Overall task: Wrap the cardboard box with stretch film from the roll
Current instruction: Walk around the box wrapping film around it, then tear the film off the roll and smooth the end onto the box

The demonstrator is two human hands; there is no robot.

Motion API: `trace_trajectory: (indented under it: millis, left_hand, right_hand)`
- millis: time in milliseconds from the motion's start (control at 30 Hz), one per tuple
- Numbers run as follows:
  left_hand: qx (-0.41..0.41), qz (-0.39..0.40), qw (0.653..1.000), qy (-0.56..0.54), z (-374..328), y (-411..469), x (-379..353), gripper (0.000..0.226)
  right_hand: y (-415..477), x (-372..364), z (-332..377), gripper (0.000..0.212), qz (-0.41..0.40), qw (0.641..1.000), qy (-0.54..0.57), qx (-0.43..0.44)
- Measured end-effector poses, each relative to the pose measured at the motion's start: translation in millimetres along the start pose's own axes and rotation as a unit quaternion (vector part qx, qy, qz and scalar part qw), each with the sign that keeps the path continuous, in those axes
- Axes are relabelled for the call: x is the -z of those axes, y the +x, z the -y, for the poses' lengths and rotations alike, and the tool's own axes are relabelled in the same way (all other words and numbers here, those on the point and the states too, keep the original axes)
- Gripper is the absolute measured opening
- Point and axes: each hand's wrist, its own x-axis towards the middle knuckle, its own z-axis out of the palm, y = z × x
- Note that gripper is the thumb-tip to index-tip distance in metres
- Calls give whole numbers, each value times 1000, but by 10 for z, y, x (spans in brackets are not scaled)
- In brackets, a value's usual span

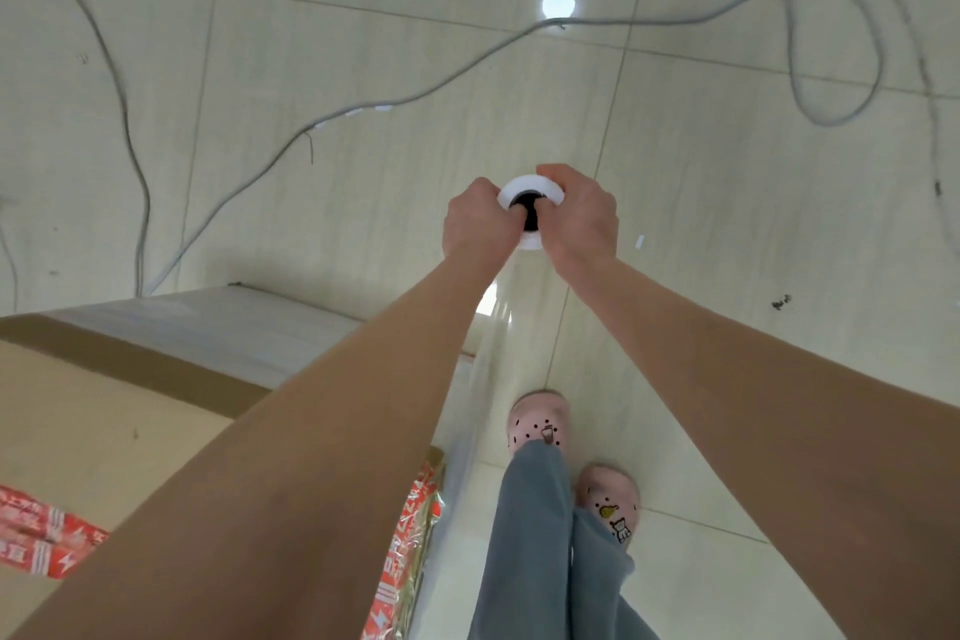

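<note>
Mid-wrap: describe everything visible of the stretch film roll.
The white stretch film roll is held upright, seen end-on from above: a white ring around a dark hollow core. The left hand and right hand grip its top end from either side, digits reaching into the core. It is out ahead of the person, right of the brown cardboard box. A clear glossy sheet of film runs from it back toward the box.

my left hand (480, 218) and right hand (579, 216) grip the upright white stretch film roll (531, 195) from either side, arms extended, thumbs at its dark core. clear film (485, 369) runs from the roll to the cardboard box (119, 411) at lower left. pink clogs (537, 424) stand on pale floor tiles (363, 68) crossed by grey cables (415, 94).
</note>
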Motion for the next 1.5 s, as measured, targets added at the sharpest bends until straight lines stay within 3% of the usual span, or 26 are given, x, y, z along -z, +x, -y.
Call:
trace_trajectory:
  millis: [133, 267, 567, 733, 867, 1033, 1133, 1367, 1500]
  left_hand:
    - [22, 64, 995, -78, 44, -28, 80, 34]
    - [7, 86, 993, -85, 120, -107, 79, 51]
    - [20, 6, 995, -96, 17, -249, -59, 29]
    - [75, -59, 981, -170, 34, -466, -205, 56]
    - [74, -159, 975, -134, 91, -720, -345, 61]
    - [60, -237, 969, -9, 139, -875, -683, 67]
    - [55, -276, 959, 38, 204, -847, -899, 70]
    - [23, -405, 910, 84, 479, -538, -1043, 79]
    - [-4, -398, 913, 86, 549, -427, -1040, 78]
  right_hand:
    - [57, 63, -8, 39, 25, 999, -29, -11]
    - [72, 109, -6, 40, 36, 999, -18, -16]
    - [86, 182, -78, 42, 68, 991, -93, 69]
    - [160, 334, -25, 53, 156, 964, -160, 148]
    - [132, 506, -18, 72, 179, 916, -230, 275]
    - [261, 581, -205, 85, 160, 779, -392, 463]
    - [361, 500, -324, 87, 134, 714, -442, 526]
    - [505, 254, -323, 89, 98, 642, -437, 622]
    - [545, 167, -353, 83, 79, 622, -408, 664]
